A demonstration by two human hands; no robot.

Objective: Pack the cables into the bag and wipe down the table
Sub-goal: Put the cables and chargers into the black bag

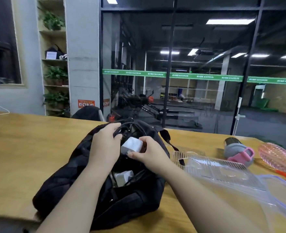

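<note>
A black bag (68,187) lies open on the wooden table (21,148) in front of me. My left hand (105,145) grips a coil of black cable (122,127) at the bag's mouth. My right hand (149,153) pinches a white charger block (132,146) just above the opening. Inside the bag lies another white charger (123,178) with dark cable around it.
To the right on the table lie clear plastic trays (218,170), a clear lidded box with a blue rim (283,199), a grey and pink bottle on its side (239,152) and a pink hairbrush (276,157). A dark chair back (88,113) stands behind the table.
</note>
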